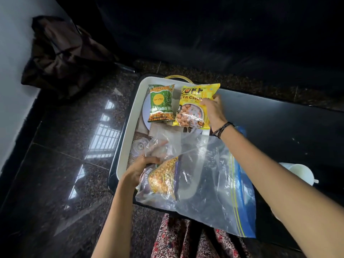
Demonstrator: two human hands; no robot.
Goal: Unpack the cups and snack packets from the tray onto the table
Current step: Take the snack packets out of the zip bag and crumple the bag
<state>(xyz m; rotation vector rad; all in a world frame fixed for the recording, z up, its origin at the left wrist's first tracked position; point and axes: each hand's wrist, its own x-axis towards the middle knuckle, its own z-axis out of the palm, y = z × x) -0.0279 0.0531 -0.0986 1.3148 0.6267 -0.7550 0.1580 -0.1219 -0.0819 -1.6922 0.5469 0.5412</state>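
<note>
A white tray (pixel 130 116) rests on the left end of a dark glossy table (pixel 279 123). In it lie a green snack packet (pixel 161 103) and a yellow snack packet (pixel 195 107). My right hand (pixel 214 110) grips the yellow packet at its right edge. My left hand (pixel 143 168) holds the near corner of a large clear zip bag (pixel 208 183), which still contains a mixture snack packet (pixel 163 177). A clear glass cup (pixel 139 146) lies in the tray under the bag's edge, partly hidden.
A white cup (pixel 299 174) stands on the table to the right of the bag. A round plate (pixel 146 108) lies under the green packet. A dark brown bag (pixel 61 56) sits on the granite floor at the far left.
</note>
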